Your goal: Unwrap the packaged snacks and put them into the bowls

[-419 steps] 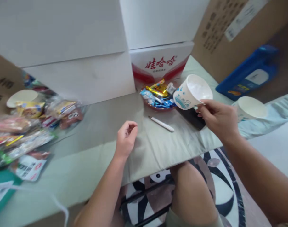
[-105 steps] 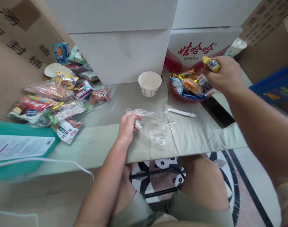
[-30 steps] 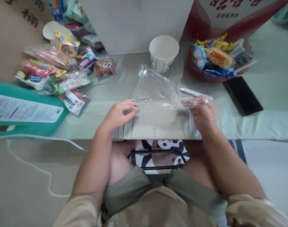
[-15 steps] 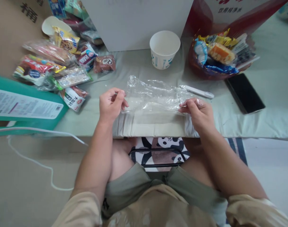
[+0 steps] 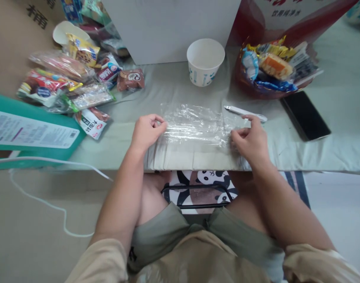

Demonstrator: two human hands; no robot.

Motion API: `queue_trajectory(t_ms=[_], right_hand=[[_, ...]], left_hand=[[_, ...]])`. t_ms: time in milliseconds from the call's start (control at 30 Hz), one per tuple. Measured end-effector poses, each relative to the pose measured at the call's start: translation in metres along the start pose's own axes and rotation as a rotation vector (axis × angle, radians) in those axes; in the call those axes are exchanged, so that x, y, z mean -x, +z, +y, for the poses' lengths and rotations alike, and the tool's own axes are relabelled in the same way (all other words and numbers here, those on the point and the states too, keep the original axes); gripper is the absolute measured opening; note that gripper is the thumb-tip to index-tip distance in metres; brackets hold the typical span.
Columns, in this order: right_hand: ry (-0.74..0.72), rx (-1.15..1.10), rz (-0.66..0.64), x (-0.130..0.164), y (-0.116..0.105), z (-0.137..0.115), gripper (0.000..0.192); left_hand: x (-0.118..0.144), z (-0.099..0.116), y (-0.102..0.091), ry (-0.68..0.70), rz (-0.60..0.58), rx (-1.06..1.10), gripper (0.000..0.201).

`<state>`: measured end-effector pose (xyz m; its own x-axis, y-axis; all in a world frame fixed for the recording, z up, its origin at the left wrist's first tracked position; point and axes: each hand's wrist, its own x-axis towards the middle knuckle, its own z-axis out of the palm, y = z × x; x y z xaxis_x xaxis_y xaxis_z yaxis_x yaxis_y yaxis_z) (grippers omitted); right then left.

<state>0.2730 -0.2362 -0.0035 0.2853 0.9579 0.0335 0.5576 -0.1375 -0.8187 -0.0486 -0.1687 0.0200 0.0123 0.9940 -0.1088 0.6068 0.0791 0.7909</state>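
Pinching the left end of a crinkled, clear plastic bag between thumb and fingertips of the left hand, fingers closed on the film. Gripping the opposite end with the right hand, thumb and forefinger together on the plastic, remaining fingers loosely curled. Lying flat between the two hands on the pale green cloth-covered table, close to its near edge, long axis running straight from one hand to the other; equally near both, stretched taut between them.

Sitting just beyond the right hand's fingertips: a slim white pen-shaped tool, almost touching the forefinger. Standing farther out, beyond the bag and between the hands: a white paper cup with blue print, upright and empty. Resting out past the right hand: a dark red bowl heaped with wrapped sweets, with a black phone beside it. Spreading out past the left hand: a heap of packaged snacks, well apart from the bag.
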Motion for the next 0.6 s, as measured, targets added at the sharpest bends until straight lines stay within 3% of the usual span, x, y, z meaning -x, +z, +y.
queue_trajectory(t_ms=[100, 267, 433, 600], right_hand=[[-0.142, 0.256, 0.070, 0.004, 0.000, -0.003, 0.067], [-0.313, 0.455, 0.033, 0.020, 0.004, -0.017, 0.068], [-0.298, 0.513, -0.152, 0.038, -0.009, -0.026, 0.076], [-0.356, 0.243, -0.196, 0.015, -0.019, -0.033, 0.066]], left_hand=[[0.001, -0.004, 0.001, 0.066, 0.057, -0.183, 0.024], [0.002, 0.000, 0.016, 0.166, 0.117, -0.218, 0.057], [-0.007, 0.012, 0.031, 0.153, -0.016, -0.069, 0.046], [-0.011, 0.018, 0.031, 0.195, -0.167, 0.177, 0.036]])
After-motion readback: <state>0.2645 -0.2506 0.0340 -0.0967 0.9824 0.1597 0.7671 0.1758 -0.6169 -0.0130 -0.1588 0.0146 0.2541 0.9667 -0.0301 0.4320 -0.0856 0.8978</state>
